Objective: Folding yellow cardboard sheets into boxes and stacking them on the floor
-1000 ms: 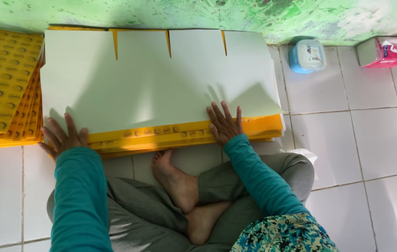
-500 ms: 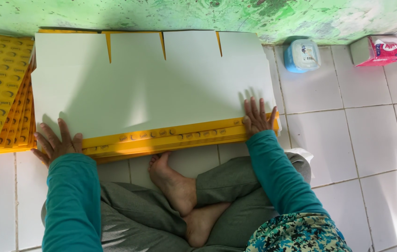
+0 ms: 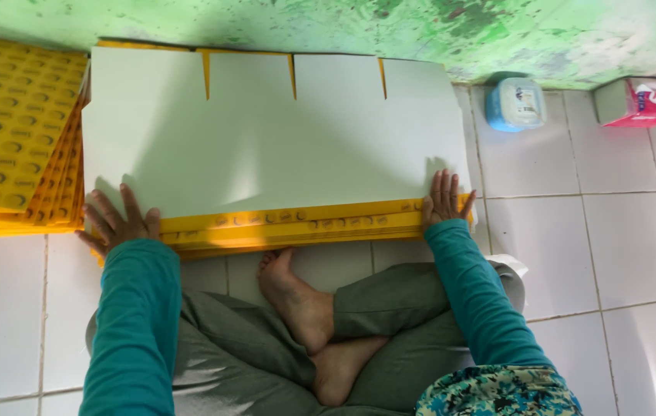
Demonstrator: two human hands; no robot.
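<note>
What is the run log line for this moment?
left hand: on sheet left corner | right hand: on right corner | stack: under sheet

A pale, slotted cardboard sheet (image 3: 266,139) lies flat atop a stack of yellow printed sheets (image 3: 297,227) on the tiled floor

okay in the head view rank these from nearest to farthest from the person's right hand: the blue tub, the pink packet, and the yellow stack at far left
From the right hand:
1. Blue tub, up-right by the wall.
2. Pink packet, farther right along the wall.
3. Yellow stack, far left, across the pale sheet.
</note>
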